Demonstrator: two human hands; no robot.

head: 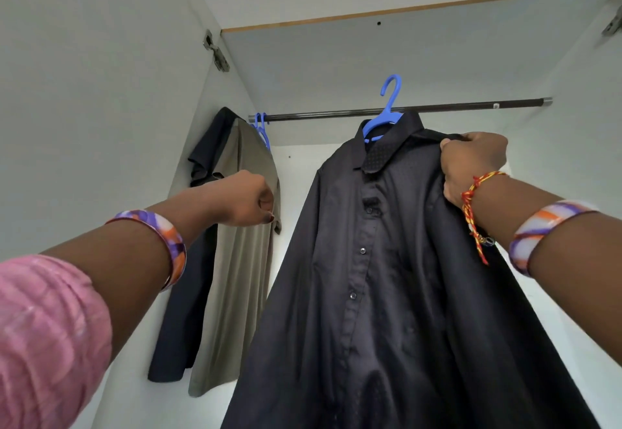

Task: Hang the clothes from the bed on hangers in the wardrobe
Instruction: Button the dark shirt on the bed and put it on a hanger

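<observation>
Up inside the white wardrobe, a smooth, shiny black shirt with small round buttons sits on a curvy blue plastic hanger, its hook above the dark metal rail. The right hand pinches the shirt's shoulder. The left hand is curled up, holding nothing, near a soft olive shirt.

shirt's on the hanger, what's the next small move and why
Probably lower and hook the blue hanger onto the wardrobe rod. Its hook sits above the rod and does not look caught on it, while the right hand grips the black shirt at the shoulder. The left hand is curled and holds nothing. Two shirts already hang at the rod's left end.
</observation>
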